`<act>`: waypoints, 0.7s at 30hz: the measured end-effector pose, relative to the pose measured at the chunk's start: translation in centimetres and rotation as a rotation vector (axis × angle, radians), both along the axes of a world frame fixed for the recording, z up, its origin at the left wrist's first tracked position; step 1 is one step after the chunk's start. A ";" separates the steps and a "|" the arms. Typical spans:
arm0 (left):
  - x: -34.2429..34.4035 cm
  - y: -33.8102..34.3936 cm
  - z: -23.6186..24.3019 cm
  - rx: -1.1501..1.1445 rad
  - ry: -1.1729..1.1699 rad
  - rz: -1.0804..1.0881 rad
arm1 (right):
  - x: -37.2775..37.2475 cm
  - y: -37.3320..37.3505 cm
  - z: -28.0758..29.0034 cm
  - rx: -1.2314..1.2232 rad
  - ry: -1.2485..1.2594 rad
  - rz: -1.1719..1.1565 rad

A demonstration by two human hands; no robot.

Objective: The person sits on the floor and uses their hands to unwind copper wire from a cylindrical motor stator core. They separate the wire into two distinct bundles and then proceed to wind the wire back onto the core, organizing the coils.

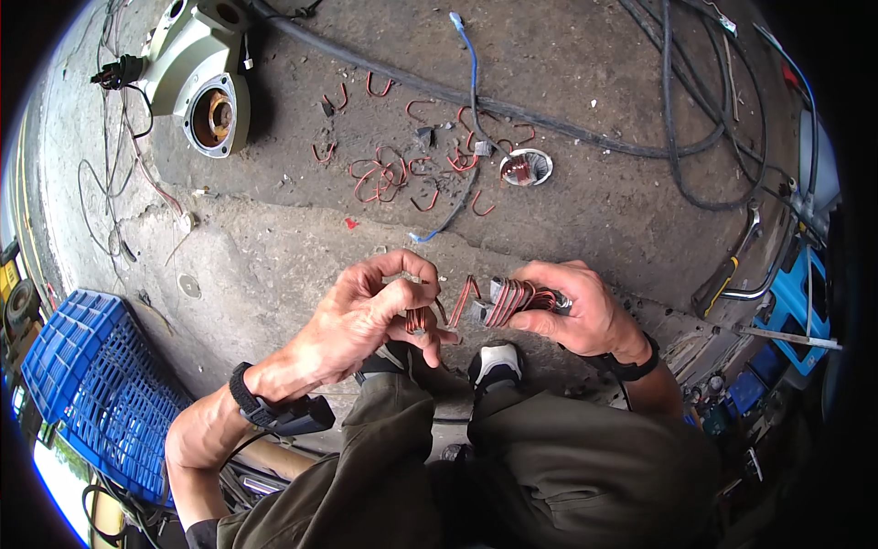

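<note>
Above my knees, my right hand (581,306) grips a copper wire coil (512,302), its reddish turns packed side by side with grey pieces among them. A bent loop of wire (464,300) stands out from the coil's left end toward my left hand (389,302). Thumb and fingers of that hand pinch a smaller bundle of copper wire (416,320). My left fingers partly hide where the wire runs, so I cannot make out its end. On the ground ahead lie several cut copper wire pieces (380,174), curved like hooks.
A pale metal housing (215,114) lies at the far left. Beyond the wire pieces sits a round slotted metal part (528,168). Black cable (585,137) crosses the floor. A blue plastic crate (119,393) stands left; a wrench (745,233) and blue case (796,311) are right.
</note>
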State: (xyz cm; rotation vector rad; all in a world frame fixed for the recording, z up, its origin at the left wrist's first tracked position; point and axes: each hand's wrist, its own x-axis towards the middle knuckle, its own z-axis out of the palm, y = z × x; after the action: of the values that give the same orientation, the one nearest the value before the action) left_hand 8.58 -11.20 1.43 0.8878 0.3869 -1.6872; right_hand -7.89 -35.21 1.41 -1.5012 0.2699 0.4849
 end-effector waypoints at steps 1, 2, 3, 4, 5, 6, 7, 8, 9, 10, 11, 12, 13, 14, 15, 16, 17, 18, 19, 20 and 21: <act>-0.2 0.1 0.1 0.036 0.051 0.003 | 0.0 0.1 0.0 -0.021 -0.012 0.000; -0.5 0.2 0.3 0.072 0.102 0.006 | -0.1 0.2 0.1 -0.042 -0.024 0.000; -0.7 0.2 0.4 0.105 0.153 0.009 | -0.1 0.2 0.2 -0.066 -0.035 -0.001; -0.6 0.3 0.4 0.094 0.158 -0.002 | -0.3 0.3 0.2 -0.078 -0.036 -0.026; -0.4 0.5 0.5 0.083 0.162 -0.014 | -0.5 0.4 0.2 -0.091 -0.037 -0.051; -0.2 0.6 0.7 0.076 0.164 -0.023 | -0.5 0.5 0.2 -0.099 -0.041 -0.074; -0.4 0.5 0.6 0.041 0.072 -0.062 | -0.3 0.5 0.2 -0.104 -0.052 -0.036; -0.7 0.2 0.3 0.006 -0.020 -0.100 | 0.1 0.6 0.3 -0.110 -0.064 0.003; -0.8 -0.2 0.1 -0.034 -0.111 -0.139 | 0.3 0.5 0.3 -0.120 -0.074 0.041; -0.7 -0.6 0.1 -0.073 -0.264 -0.200 | 0.3 0.4 0.3 -0.123 -0.075 0.039; -0.5 -1.0 0.2 -0.112 -0.417 -0.261 | 0.1 0.3 0.3 -0.125 -0.076 0.037; -0.4 -1.2 0.4 -0.147 -0.568 -0.321 | 0.0 0.3 0.2 -0.124 -0.076 0.036; -0.5 -1.7 1.1 -0.143 -0.685 -0.388 | 0.1 0.3 0.2 -0.095 -0.061 0.033; -0.3 -1.9 1.4 -0.157 -0.675 -0.445 | 0.3 0.3 0.1 -0.067 -0.045 0.030; -0.1 -2.2 1.5 -0.172 -0.665 -0.504 | 0.4 0.2 0.1 -0.040 -0.031 0.025; 0.0 -2.4 1.6 -0.188 -0.655 -0.562 | 0.7 0.3 0.1 -0.048 -0.047 0.053; -0.5 -2.5 1.4 -0.159 -0.627 -0.443 | 1.0 0.4 0.2 -0.056 -0.064 0.081; -0.3 -2.5 1.4 -0.167 -0.630 -0.481 | 1.2 0.4 0.3 -0.065 -0.079 0.107; 0.0 -2.3 1.5 -0.175 -0.632 -0.519 | 0.9 0.4 0.0 -0.079 -0.094 0.162; 0.2 -2.2 1.6 -0.183 -0.635 -0.558 | 0.9 0.4 0.0 -0.080 -0.127 0.162; 0.0 -2.0 1.3 -0.191 -0.672 -0.555 | 1.0 0.6 0.0 -0.078 -0.163 0.164</act>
State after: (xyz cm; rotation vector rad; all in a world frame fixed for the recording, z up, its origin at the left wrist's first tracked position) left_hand 8.54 -13.17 2.72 1.4273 -0.5097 -1.7436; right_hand -6.93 -34.63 1.45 -1.6366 0.0381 0.4830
